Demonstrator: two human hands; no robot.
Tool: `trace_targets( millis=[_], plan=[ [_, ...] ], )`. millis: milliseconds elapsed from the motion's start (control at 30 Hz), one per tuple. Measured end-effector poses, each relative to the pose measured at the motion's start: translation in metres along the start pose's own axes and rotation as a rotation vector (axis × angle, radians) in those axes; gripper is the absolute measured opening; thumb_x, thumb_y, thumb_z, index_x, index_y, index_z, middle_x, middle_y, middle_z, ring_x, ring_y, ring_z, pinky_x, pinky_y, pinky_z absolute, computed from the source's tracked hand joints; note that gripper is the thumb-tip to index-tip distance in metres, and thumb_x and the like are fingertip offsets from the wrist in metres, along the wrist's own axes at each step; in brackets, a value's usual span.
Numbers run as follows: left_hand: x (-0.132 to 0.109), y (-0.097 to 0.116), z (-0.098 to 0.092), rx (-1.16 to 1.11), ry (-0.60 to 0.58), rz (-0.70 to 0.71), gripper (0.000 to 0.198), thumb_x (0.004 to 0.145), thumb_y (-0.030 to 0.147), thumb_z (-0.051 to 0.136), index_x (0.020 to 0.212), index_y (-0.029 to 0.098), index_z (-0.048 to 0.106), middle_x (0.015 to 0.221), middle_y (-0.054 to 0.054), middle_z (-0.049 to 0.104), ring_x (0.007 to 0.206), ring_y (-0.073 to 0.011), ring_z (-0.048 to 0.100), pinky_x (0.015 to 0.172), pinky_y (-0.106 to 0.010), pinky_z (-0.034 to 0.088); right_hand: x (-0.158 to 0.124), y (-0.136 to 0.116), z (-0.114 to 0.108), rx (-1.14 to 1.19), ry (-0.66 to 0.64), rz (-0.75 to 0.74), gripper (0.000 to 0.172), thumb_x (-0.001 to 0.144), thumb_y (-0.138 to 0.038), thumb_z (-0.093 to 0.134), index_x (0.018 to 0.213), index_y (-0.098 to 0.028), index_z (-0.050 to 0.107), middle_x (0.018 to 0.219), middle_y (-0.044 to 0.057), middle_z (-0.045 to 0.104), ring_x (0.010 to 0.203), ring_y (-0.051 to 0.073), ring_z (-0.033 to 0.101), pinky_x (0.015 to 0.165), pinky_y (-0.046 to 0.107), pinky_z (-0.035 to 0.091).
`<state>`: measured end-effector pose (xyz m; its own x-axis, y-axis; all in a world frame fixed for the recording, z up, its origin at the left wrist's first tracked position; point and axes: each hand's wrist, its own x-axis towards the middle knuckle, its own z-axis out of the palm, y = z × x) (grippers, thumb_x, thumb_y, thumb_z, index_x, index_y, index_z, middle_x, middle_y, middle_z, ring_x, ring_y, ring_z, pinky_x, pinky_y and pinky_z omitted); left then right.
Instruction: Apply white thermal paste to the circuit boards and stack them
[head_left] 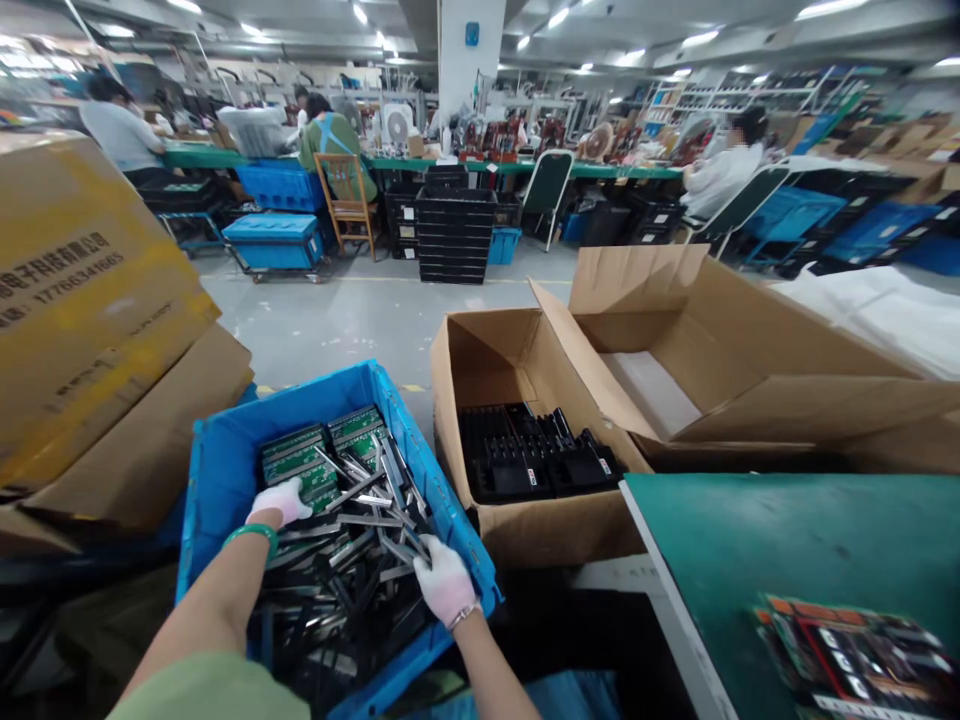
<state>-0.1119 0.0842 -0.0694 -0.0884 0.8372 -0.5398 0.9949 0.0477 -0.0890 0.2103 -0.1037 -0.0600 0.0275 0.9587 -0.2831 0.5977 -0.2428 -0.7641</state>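
Observation:
Both hands are in white gloves and reach into a blue plastic bin [189,470]. My left hand [281,500], with a green bangle at the wrist, is at the near edge of the stacked green circuit boards [296,455]. Its thumb and fingers look apart, and part of them is hidden. My right hand [444,580] is by the bin's right wall, its fingers bent round the end of a metal strip [405,548]. Loose silver and black metal strips [364,520] lie crisscross over the middle and near part of the bin.
Right of the bin stands an open cardboard box [491,345] holding black plastic parts [525,460]. Another open carton [750,400] is behind it. Circuit boards [862,655] lie on a green table [750,530]. A large taped carton [82,300] rises at left. Several people sit at far benches.

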Motion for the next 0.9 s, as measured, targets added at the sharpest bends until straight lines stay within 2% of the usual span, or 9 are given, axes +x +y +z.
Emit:
trace_targets(
  millis=[67, 167, 267, 400, 533, 667, 767, 833, 900],
  plan=[
    [0.009, -0.002, -0.007, 0.017, -0.051, 0.075, 0.032, 0.092, 0.035, 0.066, 0.116, 0.016, 0.061, 0.119, -0.008, 0.063, 0.107, -0.0237, 0.062, 0.093, -0.046, 0.053, 0.000, 0.000, 0.001, -0.001, -0.012, 0.001, 0.036, 0.085, -0.012, 0.055, 0.118, -0.018, 0.069, 0.111, 0.009, 0.075, 0.108, 0.023, 0.069, 0.097, 0.030, 0.049],
    [0.022, -0.004, -0.020, 0.037, -0.052, 0.133, 0.033, 0.091, 0.034, 0.066, 0.118, 0.016, 0.060, 0.127, -0.010, 0.059, 0.115, -0.0260, 0.058, 0.098, -0.049, 0.050, 0.000, -0.002, 0.000, -0.005, -0.034, 0.004, 0.037, 0.085, -0.012, 0.054, 0.118, -0.018, 0.069, 0.112, 0.009, 0.074, 0.109, 0.022, 0.069, 0.099, 0.030, 0.048],
    [0.030, -0.003, -0.027, 0.033, -0.028, 0.123, 0.039, 0.091, 0.035, 0.066, 0.124, 0.017, 0.057, 0.137, -0.011, 0.052, 0.122, -0.0289, 0.053, 0.101, -0.052, 0.047, 0.001, -0.004, 0.000, -0.011, -0.047, 0.005, 0.038, 0.084, -0.010, 0.053, 0.118, -0.017, 0.069, 0.112, 0.010, 0.074, 0.109, 0.023, 0.068, 0.099, 0.030, 0.048],
    [0.027, 0.004, -0.023, -0.005, -0.033, 0.076, 0.040, 0.091, 0.037, 0.066, 0.125, 0.017, 0.057, 0.133, -0.011, 0.055, 0.118, -0.0279, 0.056, 0.099, -0.051, 0.049, 0.001, -0.007, -0.002, -0.002, -0.052, 0.003, 0.037, 0.083, -0.009, 0.054, 0.116, -0.017, 0.070, 0.111, 0.010, 0.074, 0.109, 0.023, 0.068, 0.099, 0.030, 0.048],
    [0.006, 0.010, -0.019, -0.088, 0.011, 0.088, 0.038, 0.085, 0.040, 0.070, 0.115, 0.017, 0.062, 0.121, -0.009, 0.062, 0.110, -0.0259, 0.060, 0.096, -0.047, 0.049, 0.000, -0.008, -0.002, 0.035, -0.047, 0.009, 0.036, 0.083, -0.009, 0.053, 0.114, -0.017, 0.070, 0.109, 0.010, 0.075, 0.107, 0.024, 0.069, 0.098, 0.031, 0.048],
    [-0.027, 0.015, -0.030, -0.234, 0.157, 0.089, 0.030, 0.071, 0.043, 0.072, 0.086, 0.017, 0.068, 0.109, -0.013, 0.066, 0.115, -0.0388, 0.056, 0.098, -0.051, 0.043, 0.000, -0.006, -0.001, 0.118, -0.034, 0.027, 0.035, 0.082, -0.009, 0.053, 0.112, -0.018, 0.071, 0.108, 0.010, 0.075, 0.107, 0.025, 0.068, 0.099, 0.032, 0.046],
    [-0.052, 0.021, -0.046, -0.421, 0.254, 0.083, 0.038, 0.068, 0.054, 0.066, 0.080, 0.018, 0.066, 0.112, -0.015, 0.065, 0.124, -0.0457, 0.049, 0.098, -0.051, 0.042, 0.001, -0.005, 0.000, 0.229, -0.019, 0.049, 0.032, 0.081, -0.012, 0.055, 0.108, -0.019, 0.071, 0.102, 0.007, 0.075, 0.103, 0.023, 0.068, 0.097, 0.031, 0.046],
    [-0.070, 0.032, -0.052, -0.585, 0.233, 0.099, 0.049, 0.068, 0.065, 0.063, 0.085, 0.019, 0.065, 0.104, -0.014, 0.068, 0.117, -0.0438, 0.055, 0.093, -0.049, 0.047, 0.003, -0.005, 0.000, 0.334, -0.008, 0.062, 0.024, 0.082, -0.017, 0.057, 0.100, -0.019, 0.072, 0.093, 0.005, 0.075, 0.093, 0.022, 0.068, 0.089, 0.030, 0.048],
    [-0.090, 0.051, -0.048, -0.768, 0.136, 0.148, 0.061, 0.069, 0.074, 0.058, 0.091, 0.018, 0.066, 0.090, -0.011, 0.070, 0.101, -0.0389, 0.065, 0.084, -0.046, 0.053, 0.006, -0.007, 0.000, 0.466, -0.004, 0.069, 0.017, 0.084, -0.027, 0.060, 0.089, -0.017, 0.073, 0.079, 0.003, 0.072, 0.080, 0.020, 0.066, 0.078, 0.028, 0.050]
  ],
)
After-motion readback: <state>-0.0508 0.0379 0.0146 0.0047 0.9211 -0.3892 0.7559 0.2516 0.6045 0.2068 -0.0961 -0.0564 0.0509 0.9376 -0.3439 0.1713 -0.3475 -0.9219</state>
